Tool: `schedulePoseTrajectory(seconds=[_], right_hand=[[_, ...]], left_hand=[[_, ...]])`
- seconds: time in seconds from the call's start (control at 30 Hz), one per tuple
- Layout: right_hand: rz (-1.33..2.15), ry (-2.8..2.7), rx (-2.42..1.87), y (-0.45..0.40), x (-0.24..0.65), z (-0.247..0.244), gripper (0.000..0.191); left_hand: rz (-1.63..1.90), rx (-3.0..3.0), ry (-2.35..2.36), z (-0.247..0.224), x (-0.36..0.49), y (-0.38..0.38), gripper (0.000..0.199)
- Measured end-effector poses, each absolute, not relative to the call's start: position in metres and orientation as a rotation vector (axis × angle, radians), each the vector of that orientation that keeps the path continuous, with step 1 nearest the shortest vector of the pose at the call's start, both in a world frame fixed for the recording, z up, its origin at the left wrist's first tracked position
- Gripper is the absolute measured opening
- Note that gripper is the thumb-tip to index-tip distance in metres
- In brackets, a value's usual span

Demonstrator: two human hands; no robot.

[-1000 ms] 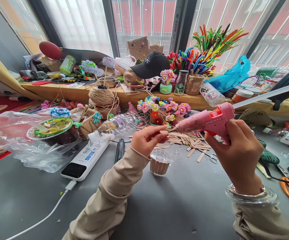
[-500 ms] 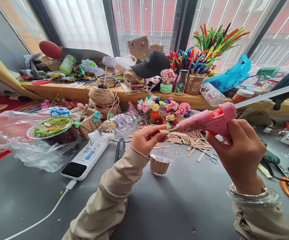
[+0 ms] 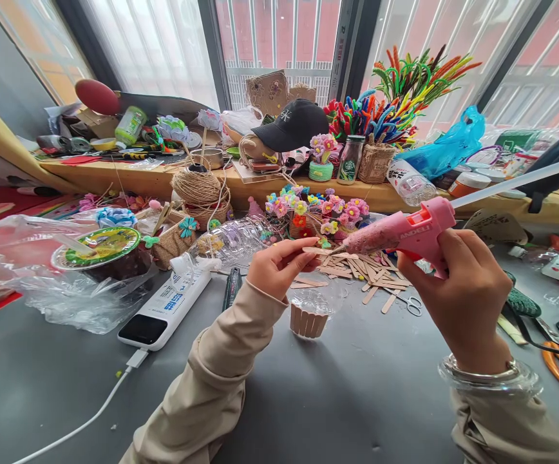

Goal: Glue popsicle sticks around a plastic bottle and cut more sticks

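A short wooden craft stick [image 3: 314,251] is pinched flat between the left hand's [image 3: 274,270] thumb and fingertips, held in the air above the worktop [image 3: 332,399]. The pink hot glue gun [image 3: 400,235], gripped closed in the right hand [image 3: 463,303], has its nozzle right at the stick's end, so gluing looks to be the step in hand. Next, the stick likely needs pressing onto the clear plastic cup [image 3: 311,309] below, partly ringed with sticks, beside the loose stick pile [image 3: 366,270].
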State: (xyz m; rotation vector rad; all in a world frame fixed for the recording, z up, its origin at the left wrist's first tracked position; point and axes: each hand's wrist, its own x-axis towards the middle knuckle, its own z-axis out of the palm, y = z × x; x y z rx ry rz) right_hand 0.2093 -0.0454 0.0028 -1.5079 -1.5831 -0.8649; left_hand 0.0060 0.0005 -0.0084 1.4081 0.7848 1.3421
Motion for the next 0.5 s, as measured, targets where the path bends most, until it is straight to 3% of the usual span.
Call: schedulePoseTrajectory(seconds=[0.13,0.5], right_hand=[[-0.864,-1.563,-1.598,-0.038,0.222,0.002,0.026],[-0.353,-1.646,-2.118,-0.012,0.258,-0.024,0.031]], left_hand=[[1.41,1.404,0.815,0.0,-0.004,0.001,0.03],[1.454,1.366,0.894,0.01,-0.015,0.001,0.033]])
